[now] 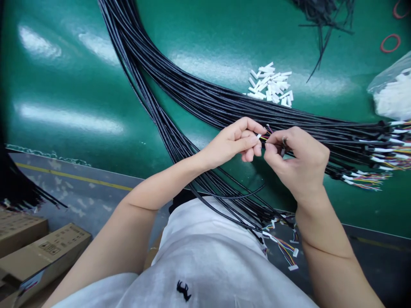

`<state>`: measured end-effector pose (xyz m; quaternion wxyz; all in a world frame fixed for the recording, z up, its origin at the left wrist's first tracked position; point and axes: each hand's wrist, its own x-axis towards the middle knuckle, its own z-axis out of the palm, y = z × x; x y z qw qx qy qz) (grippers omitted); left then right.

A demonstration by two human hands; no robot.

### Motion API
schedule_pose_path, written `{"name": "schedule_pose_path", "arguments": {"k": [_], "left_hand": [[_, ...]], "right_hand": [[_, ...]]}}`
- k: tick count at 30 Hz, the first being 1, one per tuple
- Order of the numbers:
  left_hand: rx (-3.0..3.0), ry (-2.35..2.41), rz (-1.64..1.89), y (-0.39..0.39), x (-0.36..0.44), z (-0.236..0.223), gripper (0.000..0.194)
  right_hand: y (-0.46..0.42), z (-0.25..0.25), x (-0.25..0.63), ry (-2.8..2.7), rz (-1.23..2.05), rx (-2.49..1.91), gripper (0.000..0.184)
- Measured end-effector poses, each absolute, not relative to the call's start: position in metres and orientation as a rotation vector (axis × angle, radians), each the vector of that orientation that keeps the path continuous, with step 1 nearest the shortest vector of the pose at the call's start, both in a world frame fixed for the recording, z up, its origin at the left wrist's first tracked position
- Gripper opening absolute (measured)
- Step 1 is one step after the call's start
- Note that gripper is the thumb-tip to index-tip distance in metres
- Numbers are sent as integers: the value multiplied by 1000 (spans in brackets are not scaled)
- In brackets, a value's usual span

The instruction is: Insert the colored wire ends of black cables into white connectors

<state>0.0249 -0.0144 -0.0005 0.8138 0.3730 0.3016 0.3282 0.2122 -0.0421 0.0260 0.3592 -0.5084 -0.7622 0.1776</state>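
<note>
My left hand (242, 139) pinches a small white connector (258, 136) between thumb and fingers. Thin coloured wires (263, 138) run from it toward my right hand (295, 156), whose thumb and forefinger are closed on them. A ring-like metal piece shows at the right fingers. Both hands are over a thick bundle of black cables (205, 96) lying across the table. A second, thinner cable bundle (180, 145) passes under my left forearm, its far ends carrying coloured wires with white connectors (293, 268) near my shirt.
Loose white connectors (271, 83) lie in a pile on the green table (73, 85). At the right are a clear bag of white parts (393, 96), a red ring (390, 43) and stripped cable ends (385, 149). Black strips (321, 17) lie at the back, cardboard boxes (48, 252) at lower left.
</note>
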Motion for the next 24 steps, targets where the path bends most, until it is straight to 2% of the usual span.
{"name": "schedule_pose_path", "arguments": {"k": [10, 24], "left_hand": [[717, 650, 684, -14, 26, 1, 53], [785, 589, 675, -13, 25, -4, 53]], "right_hand": [[-46, 14, 211, -2040, 183, -1365, 21], [-44, 12, 209, -2030, 113, -1333, 24]]}}
